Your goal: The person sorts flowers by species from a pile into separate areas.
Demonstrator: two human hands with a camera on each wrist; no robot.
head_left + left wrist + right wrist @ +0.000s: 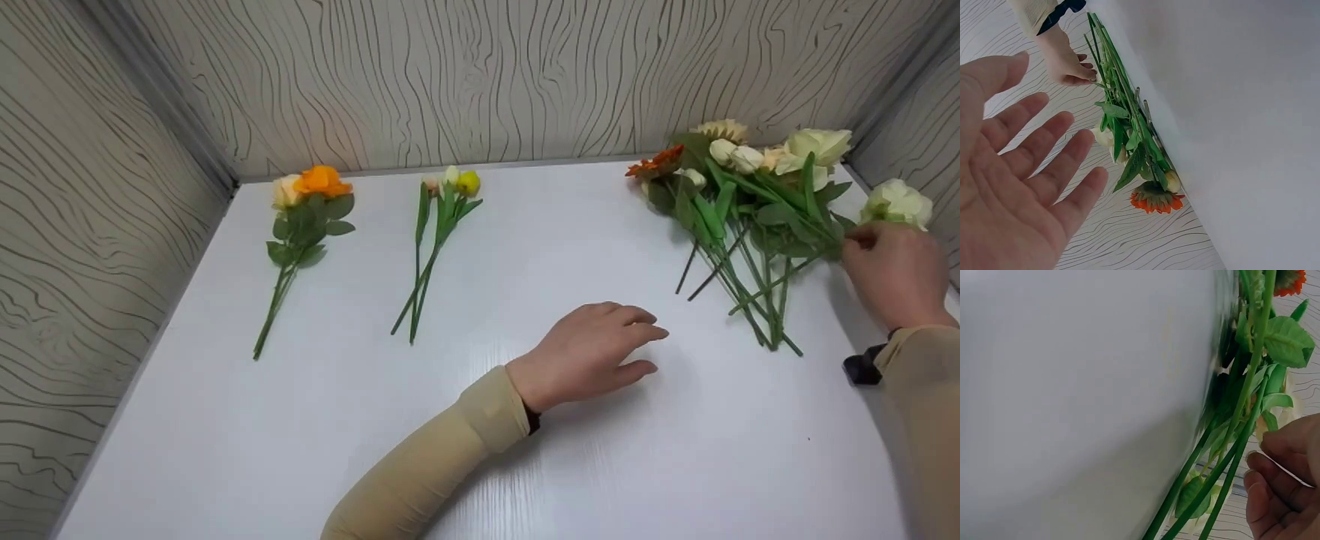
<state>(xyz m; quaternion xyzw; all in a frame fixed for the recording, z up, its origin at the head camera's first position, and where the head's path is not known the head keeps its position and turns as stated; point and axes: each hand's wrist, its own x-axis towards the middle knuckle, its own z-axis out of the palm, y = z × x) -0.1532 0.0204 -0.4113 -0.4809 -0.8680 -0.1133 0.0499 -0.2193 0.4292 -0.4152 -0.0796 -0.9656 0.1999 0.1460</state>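
Right hand at the flower pile, right side of frame; left hand idle at centre.

Right hand sits at the right edge of the pile of flowers, fingers curled in among the leaves of a stem; whether they actually pinch it I cannot tell. A pale green rose lies just above that hand. Pile's stems run from blooms at upper right down toward lower centre, cut ends pointing at the viewer. Left hand hovers flat over the white table, fingers relaxed, holding nothing, well apart from the pile. Right hand is clearly nearer. Orange-flower bundle and yellow-bud bundle lie in the upper left.
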